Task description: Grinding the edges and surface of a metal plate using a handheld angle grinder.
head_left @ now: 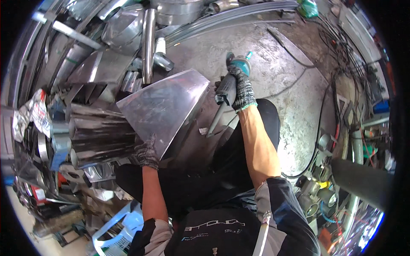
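My right hand [244, 87], in a grey speckled knit glove with a green cuff edge, is wrapped round an angle grinder [226, 90] with a dark body and a teal head. The grinder is held to the right of a shiny folded sheet-metal piece [168, 102], apart from it; its cord runs down toward my legs. The disc cannot be made out. At the near left corner of the metal piece, my left hand [147, 152], gloved the same way, grips the edge, with its fingers partly on the upper face. The piece tilts up in front of my knees.
Dark-streaked metal tubes [102, 136] lie close to my left hand. Sheet-metal parts and a shiny upright pipe [148, 47] crowd the far left. Long metal strips [230, 17] cross the back. A black cable [316, 141] loops over the concrete floor at right. A blue plastic stool [113, 232] stands behind left.
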Available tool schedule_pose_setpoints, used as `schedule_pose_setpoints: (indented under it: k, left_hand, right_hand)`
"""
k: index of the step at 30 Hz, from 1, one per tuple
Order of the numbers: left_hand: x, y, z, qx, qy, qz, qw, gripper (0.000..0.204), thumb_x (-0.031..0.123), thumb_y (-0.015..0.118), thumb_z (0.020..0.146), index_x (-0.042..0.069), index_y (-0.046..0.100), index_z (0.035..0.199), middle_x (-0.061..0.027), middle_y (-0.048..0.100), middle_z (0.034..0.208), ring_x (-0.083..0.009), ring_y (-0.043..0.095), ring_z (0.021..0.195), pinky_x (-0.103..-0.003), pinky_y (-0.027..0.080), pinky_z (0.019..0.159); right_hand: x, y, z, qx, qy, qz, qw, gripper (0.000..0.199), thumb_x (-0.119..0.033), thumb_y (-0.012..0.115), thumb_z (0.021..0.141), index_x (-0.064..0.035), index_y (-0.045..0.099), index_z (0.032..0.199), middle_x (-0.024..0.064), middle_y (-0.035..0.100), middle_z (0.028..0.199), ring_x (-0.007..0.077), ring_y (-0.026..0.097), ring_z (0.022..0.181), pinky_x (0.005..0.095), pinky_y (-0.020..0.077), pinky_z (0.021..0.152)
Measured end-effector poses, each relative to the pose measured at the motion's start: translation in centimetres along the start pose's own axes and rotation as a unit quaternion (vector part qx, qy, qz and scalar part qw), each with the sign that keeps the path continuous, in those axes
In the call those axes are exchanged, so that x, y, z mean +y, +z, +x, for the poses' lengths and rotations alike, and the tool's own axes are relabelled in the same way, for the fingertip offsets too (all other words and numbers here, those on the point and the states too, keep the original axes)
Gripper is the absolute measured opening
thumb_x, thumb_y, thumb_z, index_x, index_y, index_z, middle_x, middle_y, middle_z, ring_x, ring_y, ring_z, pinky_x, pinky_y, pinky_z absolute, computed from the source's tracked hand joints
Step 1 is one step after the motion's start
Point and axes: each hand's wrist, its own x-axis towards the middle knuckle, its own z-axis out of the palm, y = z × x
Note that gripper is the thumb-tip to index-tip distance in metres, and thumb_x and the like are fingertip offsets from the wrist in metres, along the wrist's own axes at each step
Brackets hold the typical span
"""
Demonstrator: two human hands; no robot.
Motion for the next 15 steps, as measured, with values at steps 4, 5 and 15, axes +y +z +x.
schedule_pose_setpoints:
  k: [4,5,15]
  left_hand:
    - [4.9,-3.7,1.0,-0.052,-0.183,-0.082,0.978,0.06,0.051,0.067,0.117,0.0,0.074,0.147,-0.0106,0.076,0.146,-0.0271,0.073,0.126,-0.044,0.058,0.109]
    - [0.3,-1.6,2.9,-0.085,0.02,-0.027,0.996,0.065,0.054,0.069,0.115,0.0,0.07,0.151,-0.0103,0.074,0.148,-0.0271,0.073,0.127,-0.045,0.058,0.109]
    - [3.6,3.5,-9.5,-0.088,0.19,0.049,0.977,0.062,0.055,0.08,0.105,0.01,0.075,0.148,-0.0151,0.078,0.147,-0.0407,0.073,0.134,-0.052,0.057,0.116]
  right_hand:
    - [0.7,1.6,0.3,-0.03,0.007,0.005,1.0,0.07,-0.045,0.081,0.101,-0.0035,0.054,0.15,0.0212,0.07,0.115,0.0466,0.078,0.096,0.0628,0.0681,0.08]
    - [0.2,-0.4,0.5,-0.008,0.0,-0.001,1.0,0.071,-0.045,0.081,0.101,-0.0038,0.053,0.151,0.0215,0.07,0.116,0.0472,0.078,0.097,0.0643,0.0678,0.08]
    - [0.1,0.4,-1.2,-0.012,-0.025,0.023,0.999,0.066,-0.045,0.081,0.1,-0.0019,0.054,0.142,0.021,0.066,0.125,0.0464,0.074,0.108,0.064,0.0653,0.087]
